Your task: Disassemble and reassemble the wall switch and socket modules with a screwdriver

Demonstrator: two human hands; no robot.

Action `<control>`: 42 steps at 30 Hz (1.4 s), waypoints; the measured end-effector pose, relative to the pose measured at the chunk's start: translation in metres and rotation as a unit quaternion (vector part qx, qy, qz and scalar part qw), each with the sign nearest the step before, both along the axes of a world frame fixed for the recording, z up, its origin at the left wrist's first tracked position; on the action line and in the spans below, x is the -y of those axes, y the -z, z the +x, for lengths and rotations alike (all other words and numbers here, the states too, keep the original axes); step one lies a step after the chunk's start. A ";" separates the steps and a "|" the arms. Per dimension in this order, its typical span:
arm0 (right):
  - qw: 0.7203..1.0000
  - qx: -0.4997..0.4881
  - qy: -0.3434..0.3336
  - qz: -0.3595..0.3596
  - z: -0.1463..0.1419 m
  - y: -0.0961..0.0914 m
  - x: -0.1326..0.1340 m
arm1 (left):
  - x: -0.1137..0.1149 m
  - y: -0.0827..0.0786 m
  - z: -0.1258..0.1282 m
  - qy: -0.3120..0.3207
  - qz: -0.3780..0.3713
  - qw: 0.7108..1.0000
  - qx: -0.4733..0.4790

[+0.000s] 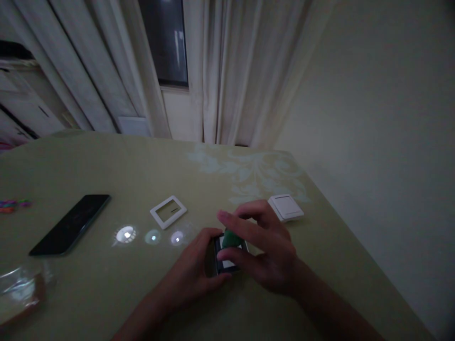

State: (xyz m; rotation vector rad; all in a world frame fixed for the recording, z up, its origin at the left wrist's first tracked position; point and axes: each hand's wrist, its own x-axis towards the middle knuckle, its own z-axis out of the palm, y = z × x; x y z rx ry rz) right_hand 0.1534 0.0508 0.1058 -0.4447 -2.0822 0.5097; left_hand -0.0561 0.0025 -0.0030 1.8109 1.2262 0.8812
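Observation:
My left hand grips a small square dark-edged piece with a white face, which looks like the body of a wall switch, between thumb and fingers at its left side. Over it, my right hand pinches a rounded green handle between thumb and fingers. The handle's lower end is hidden, so I cannot tell what kind of tool it is. Beyond my left hand lies a white rectangular frame with an open middle. A white wall switch rests on the table just past my right hand.
A dark phone lies on the left of the pale green table. Nearer me is a clear plastic bag, with small colourful items at the far left edge. Curtains hang behind; a wall borders the right.

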 end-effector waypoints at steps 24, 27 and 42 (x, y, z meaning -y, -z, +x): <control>0.999 -0.043 0.008 -0.009 -0.013 -0.001 0.000 | -0.002 0.009 0.001 0.000 0.013 1.000 0.020; 0.998 -0.040 0.045 0.012 -0.011 -0.001 0.001 | -0.002 0.008 0.002 0.003 0.012 1.000 0.025; 0.999 0.005 0.041 0.029 -0.002 -0.008 0.000 | -0.002 0.002 0.004 0.010 0.010 0.999 0.030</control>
